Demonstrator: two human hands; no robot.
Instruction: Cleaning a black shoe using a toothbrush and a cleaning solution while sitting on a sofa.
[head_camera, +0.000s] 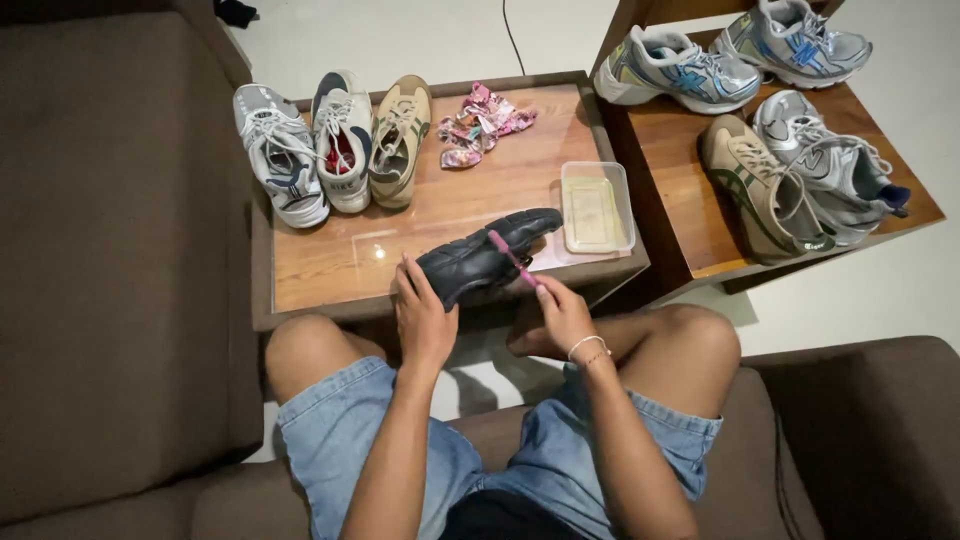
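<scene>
My left hand (422, 312) grips the heel end of a black shoe (487, 256), held over the near edge of a small wooden table (330, 265). My right hand (560, 312) holds a thin pink brush (512, 258) whose far end lies across the side of the shoe. A bracelet circles my right wrist. I sit on a brown sofa with my knees against the table.
Three sneakers (335, 140) stand in a row at the table's far left. A crumpled patterned cloth (480, 125) and a clear plastic tub (596, 206) lie to the right. A second wooden table (680, 170) carries several more sneakers (790, 170).
</scene>
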